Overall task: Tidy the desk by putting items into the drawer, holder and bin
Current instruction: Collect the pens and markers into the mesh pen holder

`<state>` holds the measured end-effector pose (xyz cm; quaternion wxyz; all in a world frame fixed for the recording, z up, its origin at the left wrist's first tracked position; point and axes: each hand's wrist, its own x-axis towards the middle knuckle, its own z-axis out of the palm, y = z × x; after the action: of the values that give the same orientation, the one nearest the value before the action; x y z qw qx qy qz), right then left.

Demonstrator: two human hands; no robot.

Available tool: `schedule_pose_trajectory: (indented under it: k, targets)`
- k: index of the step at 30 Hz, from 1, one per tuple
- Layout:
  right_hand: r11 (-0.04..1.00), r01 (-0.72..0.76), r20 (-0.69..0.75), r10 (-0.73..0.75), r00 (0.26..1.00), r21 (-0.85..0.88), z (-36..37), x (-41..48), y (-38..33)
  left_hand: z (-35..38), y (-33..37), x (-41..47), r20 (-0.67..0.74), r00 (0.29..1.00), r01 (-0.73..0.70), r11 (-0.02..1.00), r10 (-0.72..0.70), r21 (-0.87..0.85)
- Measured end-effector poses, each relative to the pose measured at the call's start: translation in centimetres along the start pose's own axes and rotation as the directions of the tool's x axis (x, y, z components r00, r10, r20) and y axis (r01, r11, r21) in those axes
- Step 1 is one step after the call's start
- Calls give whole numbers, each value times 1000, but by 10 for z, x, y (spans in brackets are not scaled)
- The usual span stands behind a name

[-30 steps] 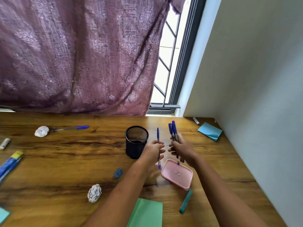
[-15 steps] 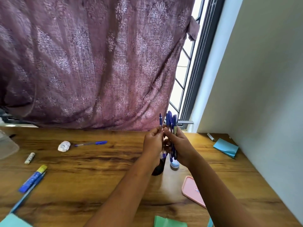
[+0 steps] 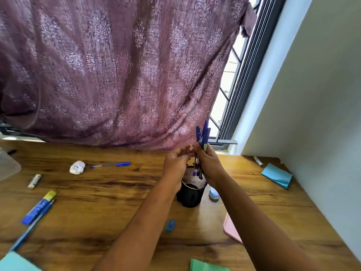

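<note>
My right hand [image 3: 210, 163] grips a bundle of blue pens [image 3: 203, 134] upright, capped ends up. Their lower tips hang just above the mouth of the black mesh holder [image 3: 190, 195], which stands on the desk below both hands. My left hand [image 3: 175, 163] is right beside it, with curled fingertips pinching the same bundle near my right thumb. Another blue pen [image 3: 111, 164] lies on the desk at the back left, next to a crumpled paper ball [image 3: 77, 167].
A blue stick with a yellow cap [image 3: 39, 207] and a small white tube [image 3: 34, 181] lie at the left. In front of the holder is a blue sharpener [image 3: 170, 224]. A pink tray [image 3: 232, 228], blue sticky notes [image 3: 276, 175] and a marker [image 3: 258, 160] are at the right, and green paper [image 3: 207, 266] lies near me.
My hands came together and the single pen from my left hand joined the bundle in my right. The bundle now hangs over the holder's mouth.
</note>
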<state>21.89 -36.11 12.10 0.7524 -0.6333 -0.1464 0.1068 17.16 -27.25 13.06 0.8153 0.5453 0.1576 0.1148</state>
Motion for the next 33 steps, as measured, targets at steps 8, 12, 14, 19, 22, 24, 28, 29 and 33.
schedule_pose_trajectory:
  k: [8, 12, 14, 19, 22, 24, 28, 29, 33]
  targets:
    - [993, -105, 128, 111, 986, -48, -4, 7, 27, -19, -9, 12, -12, 1000, -9, 984, 11, 176]
    - [976, -106, 235, 150, 960, -188, -9, 10, 30, -25, -12, 18, 37, 999, -11, 961, 0, 275]
    - [960, -81, 278, 157, 948, -267, -10, 12, 27, -26, -13, 20, 36, 999, -23, 956, 13, 292]
    - [902, -7, 306, 154, 939, -431, -16, 16, 22, -27, -15, 25, 35, 998, -57, 956, 49, 287]
    - [855, 27, 321, 165, 932, -518, -18, 16, 18, -28, -18, 28, 61, 996, -86, 951, 71, 298]
    - [761, 89, 326, 166, 931, -643, -19, 19, 14, -28, -21, 30, 87, 993, -107, 951, 85, 291]
    - [446, 247, 329, 116, 937, -860, -24, 27, 14, -28, -26, 32, 102, 987, -152, 933, 125, 327]
    - [413, 259, 332, 115, 936, -873, -25, 27, 16, -28, -27, 32, 109, 985, -167, 921, 136, 352]
    - [449, 197, 280, 127, 952, -871, -31, 26, 21, -28, -29, 33, 135, 970, -240, 871, 201, 429]
